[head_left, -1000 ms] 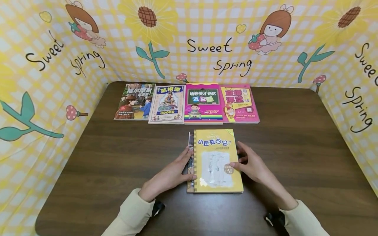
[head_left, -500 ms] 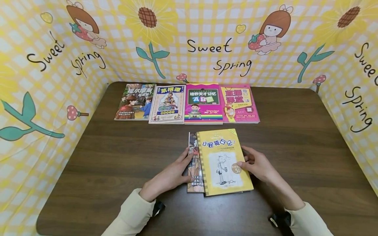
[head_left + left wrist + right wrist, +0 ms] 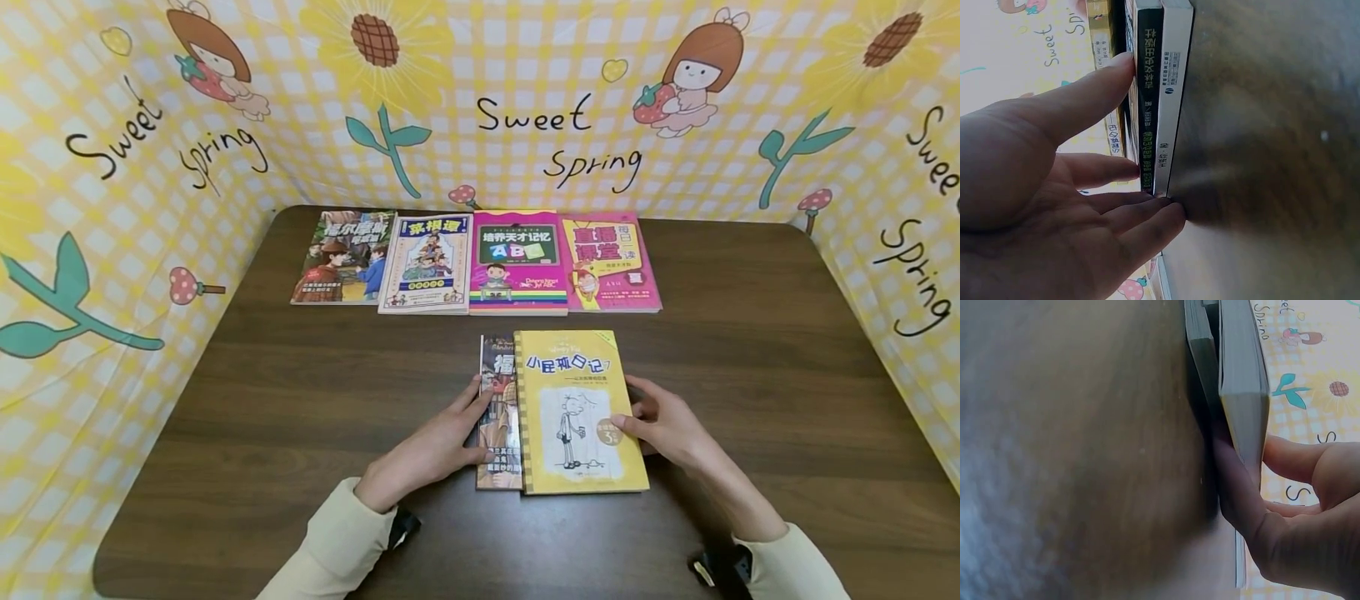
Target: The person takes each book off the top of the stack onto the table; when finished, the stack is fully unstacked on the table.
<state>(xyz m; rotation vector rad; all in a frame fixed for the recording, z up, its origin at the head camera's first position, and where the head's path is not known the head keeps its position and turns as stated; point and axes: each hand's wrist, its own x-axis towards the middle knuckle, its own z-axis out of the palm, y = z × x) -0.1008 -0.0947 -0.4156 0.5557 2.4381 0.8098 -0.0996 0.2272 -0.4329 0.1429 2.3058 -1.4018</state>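
My right hand (image 3: 671, 425) pinches the right edge of a yellow paperback book (image 3: 581, 408), thumb on the cover and fingers beneath. In the right wrist view this book's page edges (image 3: 1251, 419) stand slightly apart from the books below. Under its left side shows a book with a dark illustrated cover (image 3: 507, 417). My left hand (image 3: 431, 446) rests against the left side of that stack, its thumb at the cover's edge. The left wrist view shows fairly straight fingers touching the dark spine (image 3: 1149, 94) and a white-spined book (image 3: 1171, 94) beneath it.
Behind the stack, several books lie side by side: an illustrated one (image 3: 341, 258), a white one (image 3: 425, 267), a magenta one (image 3: 517, 262) and a pink one (image 3: 611, 262). A yellow checked cloth (image 3: 442, 158) walls the wooden table (image 3: 262, 417) on three sides.
My right hand has slid the yellow book rightward over the stack, uncovering more of the dark cover. The book tilted midway and is now nearly straight. My left hand has stayed in place.
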